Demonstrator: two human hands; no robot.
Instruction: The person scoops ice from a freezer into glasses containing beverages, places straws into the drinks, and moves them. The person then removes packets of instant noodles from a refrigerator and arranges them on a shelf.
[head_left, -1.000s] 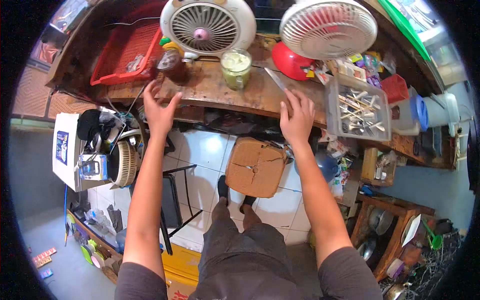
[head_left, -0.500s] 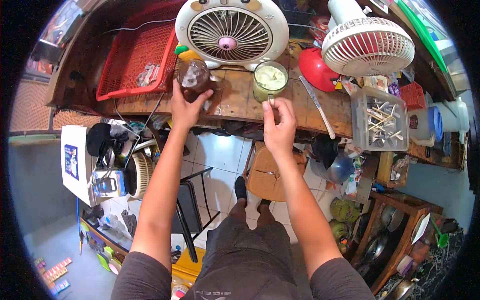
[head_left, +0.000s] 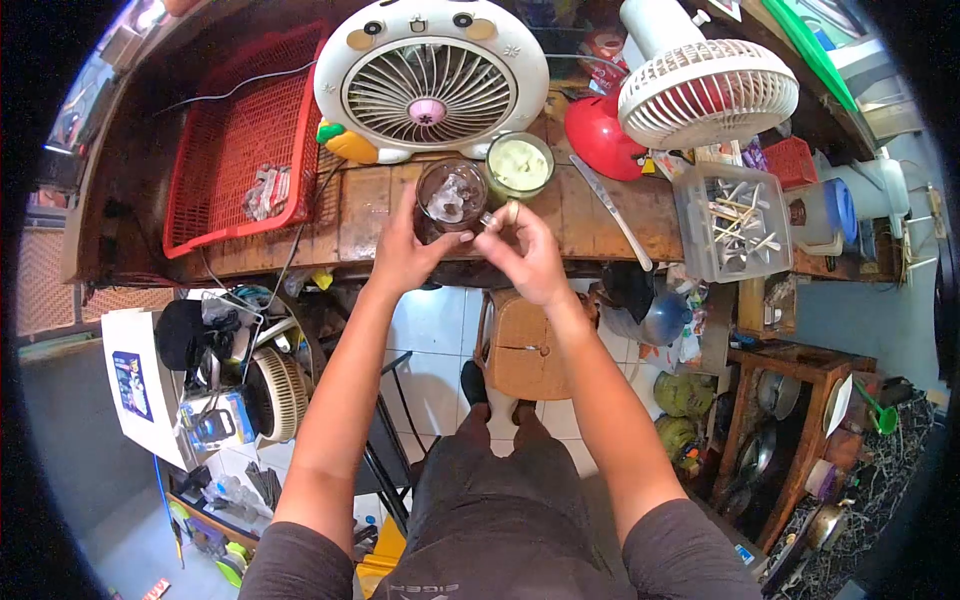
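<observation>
You are holding the glass point(head_left: 450, 200) of dark iced drink in your left hand point(head_left: 405, 255), fingers wrapped round its near side, so that grip is closed on it. The glass is sitting at the near edge of the tabletop point(head_left: 360, 205); I cannot tell whether it is resting on the wood or lifted just clear.

Your right hand point(head_left: 525, 250) is pinching something small and pale point(head_left: 510, 212) between thumb and fingertips, right at the glass's rim on its right side. What it is stays too small to tell.

Just beyond your right grip the green drink point(head_left: 520, 165) is standing full. Farther right a long knife point(head_left: 612, 212) is lying flat, then a clear box point(head_left: 728, 222) of small utensils. Behind both glasses two fans point(head_left: 428, 85) are facing you.

Judging by this, both drinks are already filled, and the dark one is getting its finishing touch; the green one is waiting untouched.
</observation>
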